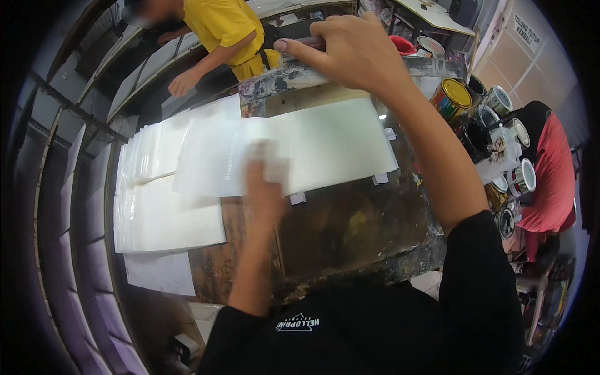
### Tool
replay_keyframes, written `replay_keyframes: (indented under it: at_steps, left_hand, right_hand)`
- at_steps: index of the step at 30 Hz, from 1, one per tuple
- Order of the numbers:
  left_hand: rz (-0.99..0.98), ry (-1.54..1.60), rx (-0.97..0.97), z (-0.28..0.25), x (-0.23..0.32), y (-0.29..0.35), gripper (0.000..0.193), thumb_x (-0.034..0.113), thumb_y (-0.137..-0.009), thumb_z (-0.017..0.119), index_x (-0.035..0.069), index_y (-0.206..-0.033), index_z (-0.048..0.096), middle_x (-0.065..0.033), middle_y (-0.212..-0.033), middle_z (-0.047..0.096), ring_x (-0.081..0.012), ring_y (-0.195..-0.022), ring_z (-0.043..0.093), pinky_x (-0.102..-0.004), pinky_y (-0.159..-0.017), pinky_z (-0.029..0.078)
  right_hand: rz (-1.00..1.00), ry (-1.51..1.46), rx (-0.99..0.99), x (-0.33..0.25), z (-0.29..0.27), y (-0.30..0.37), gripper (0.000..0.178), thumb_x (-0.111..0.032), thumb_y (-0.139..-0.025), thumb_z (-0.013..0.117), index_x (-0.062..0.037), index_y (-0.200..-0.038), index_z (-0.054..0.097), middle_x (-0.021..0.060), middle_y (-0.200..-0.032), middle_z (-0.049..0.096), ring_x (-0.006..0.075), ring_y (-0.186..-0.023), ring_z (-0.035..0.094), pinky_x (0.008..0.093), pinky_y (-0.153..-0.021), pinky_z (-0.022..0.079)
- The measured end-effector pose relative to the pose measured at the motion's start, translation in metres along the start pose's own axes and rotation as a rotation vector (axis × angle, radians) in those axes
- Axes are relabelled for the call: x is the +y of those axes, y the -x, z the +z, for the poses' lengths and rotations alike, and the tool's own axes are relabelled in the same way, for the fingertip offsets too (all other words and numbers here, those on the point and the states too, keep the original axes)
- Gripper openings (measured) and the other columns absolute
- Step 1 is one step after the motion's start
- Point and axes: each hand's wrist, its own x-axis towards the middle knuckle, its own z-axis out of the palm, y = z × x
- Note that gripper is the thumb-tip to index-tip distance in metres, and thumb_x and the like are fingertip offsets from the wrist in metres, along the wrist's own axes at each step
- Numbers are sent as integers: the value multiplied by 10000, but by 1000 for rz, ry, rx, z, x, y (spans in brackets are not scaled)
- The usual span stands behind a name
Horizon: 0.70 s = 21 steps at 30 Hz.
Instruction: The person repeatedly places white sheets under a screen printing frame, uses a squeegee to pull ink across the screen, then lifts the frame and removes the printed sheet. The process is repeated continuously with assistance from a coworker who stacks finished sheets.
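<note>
My left hand (265, 178) is smeared by motion over a long whitish sheet (337, 140) on the worktable (250, 240). A small pale patch shows beside its fingers, too blurred to name. Just left of it, a translucent white sheet (206, 156) with faint white print overlaps the long sheet. My right hand (353, 50) is raised above the table's far side, fingers curled and thumb stretched left along a narrow dark bar-like edge. What that edge belongs to is mostly hidden by the hand. Behind it runs an ink-stained frame bar (275, 85).
Stacks of clear-white sheets (169, 215) lie at the table's left. Open paint cans (455, 95) crowd the right side. A person in a yellow shirt (222, 25) stands beyond the far left edge. Rack shelves (94, 206) line the left. Red cloth (553, 181) hangs at right.
</note>
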Motion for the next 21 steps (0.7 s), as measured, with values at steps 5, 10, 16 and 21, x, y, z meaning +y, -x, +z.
replay_keyframes:
  at_steps: [5, 10, 16, 21]
  left_hand:
    - [281, -349, -398, 159, 39, 39, 688, 494, -1094, 492, 60, -1624, 431, -215, -1714, 337, -453, -1593, 267, -671, -1281, 142]
    - [275, -447, -323, 184, 45, 35, 600, 399, -1124, 410, 77, -1630, 430, -154, -1738, 319, -410, -1618, 227, -687, -1284, 58]
    - [177, -334, -373, 186, 33, 30, 532, 333, -1135, 402, 74, -1591, 492, -146, -1708, 384, -409, -1588, 308, -675, -1289, 79]
    - [103, -141, -402, 160, 58, 2, 531, 347, -1135, 392, 80, -1579, 510, -169, -1696, 400, -426, -1574, 333, -699, -1276, 84]
  right_hand:
    - [3, -59, -134, -5, -8, -19, 821, -722, -998, 496, 17, -748, 750, 212, -725, 701, 379, -706, 683, 494, -752, 479]
    - [-3, -120, -292, -2, -35, -34, 838, -693, -1011, 474, 41, -731, 765, 249, -693, 693, 413, -733, 695, 534, -806, 474]
    - [20, -137, -240, -3, -36, -43, 861, -690, -1017, 461, 63, -717, 750, 252, -676, 692, 410, -710, 717, 520, -755, 534]
    - [15, -123, -230, 9, -33, -45, 868, -693, -1027, 434, 57, -732, 757, 250, -702, 710, 396, -709, 734, 502, -684, 573]
